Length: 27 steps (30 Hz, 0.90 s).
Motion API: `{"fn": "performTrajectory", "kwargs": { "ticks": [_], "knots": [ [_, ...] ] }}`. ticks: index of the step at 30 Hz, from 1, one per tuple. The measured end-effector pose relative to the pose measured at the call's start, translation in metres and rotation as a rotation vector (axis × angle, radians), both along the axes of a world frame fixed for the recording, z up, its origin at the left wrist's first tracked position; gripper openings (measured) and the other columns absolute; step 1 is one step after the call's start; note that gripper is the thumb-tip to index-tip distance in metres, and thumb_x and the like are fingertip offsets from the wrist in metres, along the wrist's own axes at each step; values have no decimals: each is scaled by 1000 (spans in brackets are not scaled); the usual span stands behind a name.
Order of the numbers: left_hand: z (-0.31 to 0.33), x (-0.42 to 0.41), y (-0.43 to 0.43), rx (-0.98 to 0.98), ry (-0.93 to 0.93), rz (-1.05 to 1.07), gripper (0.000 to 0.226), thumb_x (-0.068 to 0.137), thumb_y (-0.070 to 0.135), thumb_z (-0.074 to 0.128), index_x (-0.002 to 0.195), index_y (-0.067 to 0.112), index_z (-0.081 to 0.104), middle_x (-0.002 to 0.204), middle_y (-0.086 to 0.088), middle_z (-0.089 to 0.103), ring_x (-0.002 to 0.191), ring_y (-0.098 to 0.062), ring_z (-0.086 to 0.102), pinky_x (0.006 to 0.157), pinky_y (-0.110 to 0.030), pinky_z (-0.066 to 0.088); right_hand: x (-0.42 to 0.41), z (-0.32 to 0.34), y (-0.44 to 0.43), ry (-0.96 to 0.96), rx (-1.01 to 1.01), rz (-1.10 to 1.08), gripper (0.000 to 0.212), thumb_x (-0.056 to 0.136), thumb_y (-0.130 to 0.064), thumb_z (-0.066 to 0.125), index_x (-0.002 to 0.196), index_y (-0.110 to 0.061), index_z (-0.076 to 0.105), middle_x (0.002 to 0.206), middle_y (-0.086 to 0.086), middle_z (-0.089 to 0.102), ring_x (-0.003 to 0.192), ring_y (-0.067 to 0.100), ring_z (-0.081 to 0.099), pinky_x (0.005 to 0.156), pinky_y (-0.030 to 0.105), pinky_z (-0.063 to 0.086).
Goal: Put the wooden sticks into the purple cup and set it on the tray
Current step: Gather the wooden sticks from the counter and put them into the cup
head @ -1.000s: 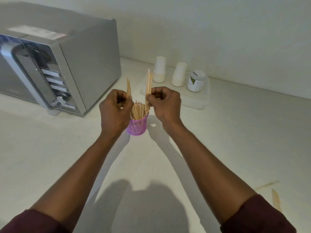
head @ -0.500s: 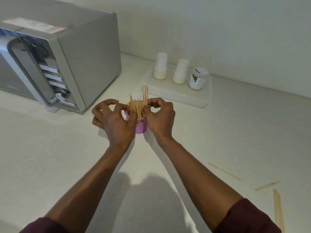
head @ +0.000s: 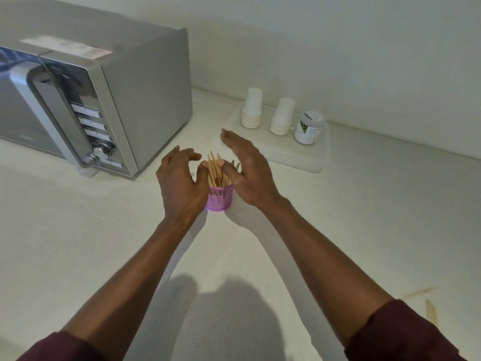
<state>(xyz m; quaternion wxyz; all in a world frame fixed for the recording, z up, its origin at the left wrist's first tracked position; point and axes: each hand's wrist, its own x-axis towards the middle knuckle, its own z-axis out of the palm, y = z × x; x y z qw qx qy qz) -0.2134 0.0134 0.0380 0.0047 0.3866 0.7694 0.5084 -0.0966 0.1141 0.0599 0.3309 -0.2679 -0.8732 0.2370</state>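
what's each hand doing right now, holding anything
Left hand: open, holding nothing, beside the cup.
Right hand: open, holding nothing, thumb by the sticks.

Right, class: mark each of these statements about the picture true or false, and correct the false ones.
1. The cup stands on the tray. False: it stands on the counter, short of the tray.
2. Sticks stand in the cup. True.
3. The right hand is a fist. False: its fingers are straight.
4. Two stacks of white cups stand on the tray. True.
5. A stick lies loose on the counter. True.
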Motion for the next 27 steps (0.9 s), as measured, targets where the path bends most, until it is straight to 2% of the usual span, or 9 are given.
{"fn": "performTrajectory", "kwargs": {
  "ticks": [3,6,9,15,18,20,22,24,27],
  "knots": [
    [-3,1,0,-1,-52,-19,20,104,8,64,121,3,74,136,-12,72,150,-29,46,117,-62,41,-2,2,5,-243,228,185,54,110,-24,48,159,-4,39,171,11,31,161,22,22,131,37,20],
    [-5,1,1,-14,-48,-25,21,104,5,63,121,3,74,134,-12,73,150,-30,46,115,-63,43,-4,2,9,-407,355,266,53,113,-28,38,159,-2,39,171,14,30,162,23,20,131,38,17],
    [-8,-2,1,-24,18,-10,19,102,6,67,118,2,75,131,-14,74,147,-35,50,118,-62,40,-1,-3,10,-455,402,248,53,114,-31,36,157,-2,42,168,14,35,161,23,23,132,34,13],
    [-14,-3,1,-41,70,5,20,103,16,70,118,5,76,131,-11,75,142,-34,54,117,-59,42,10,-12,5,-357,313,212,54,113,-28,40,161,-3,34,171,13,30,162,23,19,131,41,15],
    [-12,0,0,-25,70,37,27,103,22,72,124,5,73,135,-12,73,141,-33,55,118,-54,42,14,-4,2,-148,204,177,55,111,-19,48,161,-3,34,171,13,31,161,24,22,131,44,18],
    [-9,6,0,17,129,47,29,100,18,73,124,3,70,137,-15,70,138,-37,54,115,-52,42,25,-1,-2,0,133,68,51,109,-16,51,158,-4,42,167,13,38,158,25,32,129,44,24],
    [-6,14,-3,87,258,66,27,95,11,72,120,0,69,135,-19,67,133,-43,53,110,-51,42,41,-2,-8,114,92,-88,42,108,-16,53,149,-9,56,157,10,54,147,26,48,122,44,37],
    [-2,31,-3,153,386,54,25,94,12,72,115,0,69,133,-19,66,126,-46,54,103,-49,42,65,-8,-14,184,82,-277,29,103,-15,60,130,-12,70,135,5,69,129,26,61,104,47,51],
    [0,68,-2,213,460,-66,13,96,15,72,103,4,71,117,-14,70,115,-43,56,94,-48,42,112,-20,-23,188,-33,-529,13,93,-17,70,105,-19,76,108,-1,73,107,22,69,87,47,58]
  ]
}}
